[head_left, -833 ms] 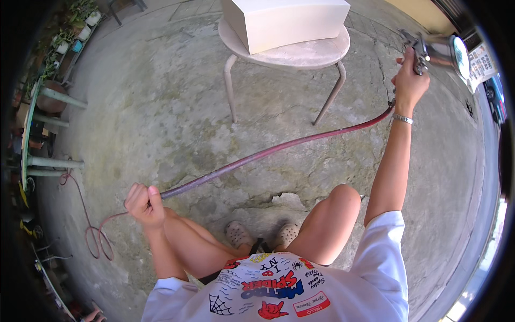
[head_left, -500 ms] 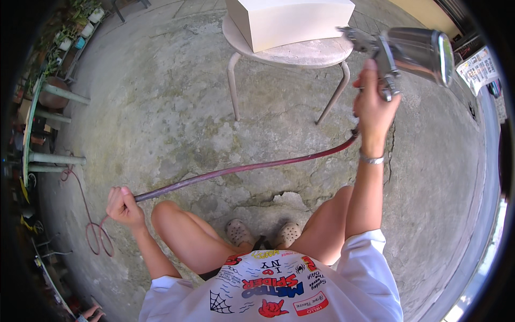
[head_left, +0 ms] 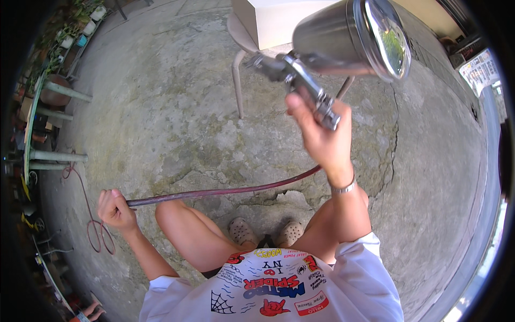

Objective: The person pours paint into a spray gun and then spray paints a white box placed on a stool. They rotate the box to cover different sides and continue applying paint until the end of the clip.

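Head view: stool (head_left: 236, 59) bearing white box (head_left: 279, 19) behind spray gun (head_left: 343, 48).

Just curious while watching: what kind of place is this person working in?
Probably an outdoor yard used as a paint workshop: cracked concrete floor, a spray gun on a red air hose, potted plants along the edge.

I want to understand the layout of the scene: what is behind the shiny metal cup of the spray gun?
Behind the shiny metal cup stand a round pale stool and the white box on it. The cup covers the right part of both, so that side cannot be seen.
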Available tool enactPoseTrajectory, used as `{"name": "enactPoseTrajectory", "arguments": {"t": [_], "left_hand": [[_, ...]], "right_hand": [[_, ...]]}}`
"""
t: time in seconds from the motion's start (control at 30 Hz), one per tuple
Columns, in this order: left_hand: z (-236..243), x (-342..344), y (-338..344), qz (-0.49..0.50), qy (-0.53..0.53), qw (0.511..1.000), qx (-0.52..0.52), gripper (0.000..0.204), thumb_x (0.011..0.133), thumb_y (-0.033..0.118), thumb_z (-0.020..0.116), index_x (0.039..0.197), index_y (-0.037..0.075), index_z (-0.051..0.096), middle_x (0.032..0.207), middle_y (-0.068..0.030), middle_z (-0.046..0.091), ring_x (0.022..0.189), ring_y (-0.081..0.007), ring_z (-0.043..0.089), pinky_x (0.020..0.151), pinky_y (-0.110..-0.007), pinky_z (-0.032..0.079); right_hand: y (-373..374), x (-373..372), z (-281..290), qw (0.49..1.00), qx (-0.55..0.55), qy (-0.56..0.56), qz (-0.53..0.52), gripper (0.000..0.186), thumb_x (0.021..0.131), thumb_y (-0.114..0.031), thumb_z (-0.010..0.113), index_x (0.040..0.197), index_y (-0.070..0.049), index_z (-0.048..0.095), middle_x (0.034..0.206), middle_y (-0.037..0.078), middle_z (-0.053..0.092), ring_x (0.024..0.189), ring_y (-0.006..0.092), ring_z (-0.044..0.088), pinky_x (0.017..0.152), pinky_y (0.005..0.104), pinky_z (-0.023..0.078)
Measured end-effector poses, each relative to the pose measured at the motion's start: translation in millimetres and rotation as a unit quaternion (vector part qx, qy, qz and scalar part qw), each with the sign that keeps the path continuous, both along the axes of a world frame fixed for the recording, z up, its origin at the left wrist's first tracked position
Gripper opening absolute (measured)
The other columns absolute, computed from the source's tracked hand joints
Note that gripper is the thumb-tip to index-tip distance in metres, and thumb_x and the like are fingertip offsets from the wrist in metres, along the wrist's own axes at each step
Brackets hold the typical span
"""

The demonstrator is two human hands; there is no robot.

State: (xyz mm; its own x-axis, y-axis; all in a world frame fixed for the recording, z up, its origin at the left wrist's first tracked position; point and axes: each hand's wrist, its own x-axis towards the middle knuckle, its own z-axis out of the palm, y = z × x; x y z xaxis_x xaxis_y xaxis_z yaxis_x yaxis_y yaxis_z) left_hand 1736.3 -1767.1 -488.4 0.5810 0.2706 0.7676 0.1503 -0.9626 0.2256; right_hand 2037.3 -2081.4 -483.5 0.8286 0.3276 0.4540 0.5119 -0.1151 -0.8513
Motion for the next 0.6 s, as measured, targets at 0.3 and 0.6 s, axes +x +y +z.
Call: {"name": "enactPoseTrajectory", "arguments": {"t": [0.3, 0.6], "left_hand": [[-18, 31, -34, -0.043, 0.004, 0.998, -0.035, 0.038, 0.089, 0.000, 0.060, 0.060, 0.002, 0.036, 0.056, -0.0088, 0.030, 0.052, -0.0230, 0.029, 0.053, -0.039, 0.019], [-27, 46, -54, -0.074, 0.040, 0.994, -0.075, 0.037, 0.088, 0.002, 0.062, 0.061, 0.001, 0.037, 0.057, -0.0098, 0.031, 0.052, -0.0240, 0.031, 0.052, -0.039, 0.020]], "right_hand": [[-74, 127, -26, 0.962, -0.018, -0.014, -0.271, 0.046, 0.096, -0.045, 0.074, 0.082, -0.001, 0.077, 0.061, 0.003, 0.068, 0.055, 0.0093, 0.061, 0.054, 0.0287, 0.047], [-124, 165, -15, 0.904, -0.006, 0.001, -0.428, 0.047, 0.098, -0.043, 0.071, 0.084, 0.001, 0.077, 0.065, 0.007, 0.071, 0.051, 0.0148, 0.065, 0.048, 0.0311, 0.047]]}}
